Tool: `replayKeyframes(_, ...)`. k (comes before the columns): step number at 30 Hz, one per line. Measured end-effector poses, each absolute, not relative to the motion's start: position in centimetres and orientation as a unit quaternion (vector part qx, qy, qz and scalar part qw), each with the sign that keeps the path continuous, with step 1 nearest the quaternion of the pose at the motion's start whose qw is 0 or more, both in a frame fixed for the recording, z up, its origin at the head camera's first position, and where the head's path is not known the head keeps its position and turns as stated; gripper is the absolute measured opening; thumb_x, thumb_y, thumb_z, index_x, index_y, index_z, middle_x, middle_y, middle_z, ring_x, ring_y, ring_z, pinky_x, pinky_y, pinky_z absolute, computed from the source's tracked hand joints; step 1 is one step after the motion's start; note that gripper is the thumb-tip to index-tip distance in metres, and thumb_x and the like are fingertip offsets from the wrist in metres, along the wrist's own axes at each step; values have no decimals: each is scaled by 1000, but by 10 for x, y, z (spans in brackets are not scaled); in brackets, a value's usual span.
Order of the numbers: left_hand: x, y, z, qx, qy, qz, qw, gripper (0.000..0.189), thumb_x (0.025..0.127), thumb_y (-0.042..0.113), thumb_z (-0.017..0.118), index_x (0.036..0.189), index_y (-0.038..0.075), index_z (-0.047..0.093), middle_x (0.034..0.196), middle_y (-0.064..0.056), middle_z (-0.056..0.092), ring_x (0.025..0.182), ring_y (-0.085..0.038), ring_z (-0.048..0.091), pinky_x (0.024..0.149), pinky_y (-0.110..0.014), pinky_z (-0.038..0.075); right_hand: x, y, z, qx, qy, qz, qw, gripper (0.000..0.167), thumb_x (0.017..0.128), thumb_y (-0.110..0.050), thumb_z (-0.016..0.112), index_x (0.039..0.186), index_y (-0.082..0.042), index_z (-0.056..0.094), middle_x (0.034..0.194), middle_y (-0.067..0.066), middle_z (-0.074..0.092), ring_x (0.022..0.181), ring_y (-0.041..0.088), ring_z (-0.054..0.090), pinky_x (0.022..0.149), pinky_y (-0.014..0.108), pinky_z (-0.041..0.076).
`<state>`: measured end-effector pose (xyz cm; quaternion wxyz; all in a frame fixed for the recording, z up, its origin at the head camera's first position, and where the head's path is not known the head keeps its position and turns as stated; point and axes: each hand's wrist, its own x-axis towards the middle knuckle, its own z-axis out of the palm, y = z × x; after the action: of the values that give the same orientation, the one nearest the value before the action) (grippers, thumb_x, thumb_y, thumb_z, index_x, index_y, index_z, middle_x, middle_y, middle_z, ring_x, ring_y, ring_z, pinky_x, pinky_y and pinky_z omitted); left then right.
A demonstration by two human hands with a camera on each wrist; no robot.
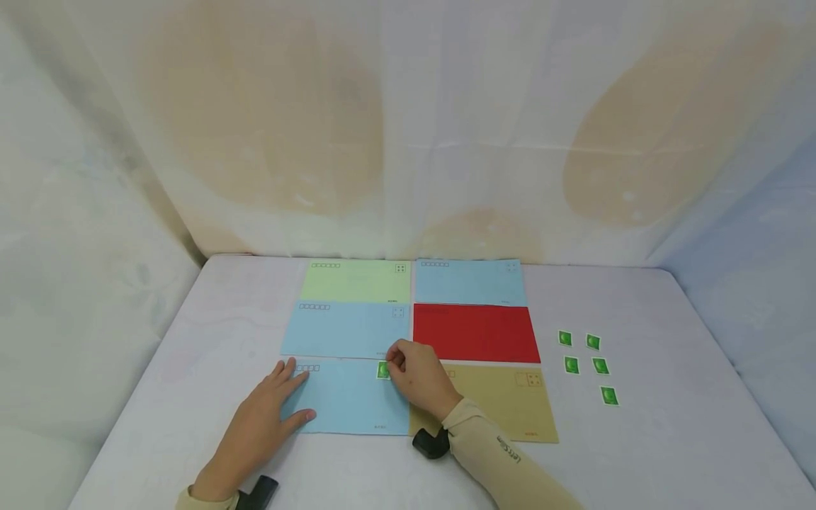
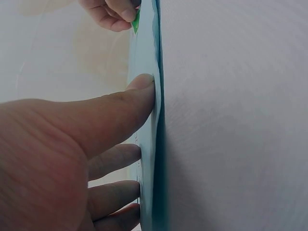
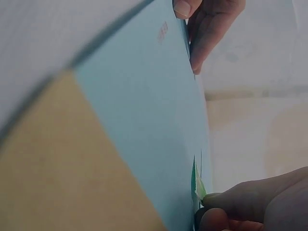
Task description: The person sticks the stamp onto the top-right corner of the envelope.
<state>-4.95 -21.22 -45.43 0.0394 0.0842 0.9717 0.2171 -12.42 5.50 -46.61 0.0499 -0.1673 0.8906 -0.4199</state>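
Note:
A small green stamp (image 1: pixel 383 370) is pinched by the fingertips of my right hand (image 1: pixel 422 377) at the upper right corner of the near-left blue envelope (image 1: pixel 357 407). In the right wrist view the stamp (image 3: pixel 198 183) stands tilted against the blue paper, one edge between thumb and finger. My left hand (image 1: pixel 261 414) rests spread on the left end of the same envelope, thumb near its lower edge. The left wrist view shows the left thumb (image 2: pixel 130 103) pressing on the paper, with the stamp (image 2: pixel 135 22) in the right fingers beyond.
More envelopes lie in two columns: green (image 1: pixel 357 283), two blue ones (image 1: pixel 344 333) (image 1: pixel 468 283), red (image 1: pixel 474 333) and tan (image 1: pixel 503 411), the last partly under the right forearm. Several green stamps (image 1: pixel 571 365) lie to the right on the white tabletop (image 1: pixel 676 439). Cloth walls stand around it.

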Motion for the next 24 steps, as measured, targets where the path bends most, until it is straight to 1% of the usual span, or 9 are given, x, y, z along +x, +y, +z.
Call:
replayKeyframes(10, -48, -213, -452, 94, 969, 227, 24, 67, 84, 28, 82, 139, -2, 58, 152, -26, 41, 144, -45, 32, 108, -64, 36, -124, 54, -466, -172, 893, -415, 36, 5, 92, -4, 66, 90, 0, 68, 73, -5, 60, 66, 9, 55, 61, 20, 51)
replayKeyframes(15, -48, -213, -453, 95, 969, 227, 23, 67, 84, 28, 82, 139, -2, 58, 152, -26, 41, 144, -45, 32, 108, -64, 36, -124, 54, -466, -166, 895, -412, 41, 5, 92, -5, 66, 91, -1, 69, 73, -6, 60, 66, 9, 56, 62, 20, 51)
replayKeyframes(24, -48, -213, -453, 93, 970, 223, 22, 67, 84, 29, 82, 139, -1, 58, 153, -25, 41, 144, -44, 32, 108, -64, 36, -125, 53, -466, -173, 895, -409, 36, 4, 92, -3, 66, 88, -2, 67, 72, -4, 60, 65, 9, 55, 61, 20, 50)
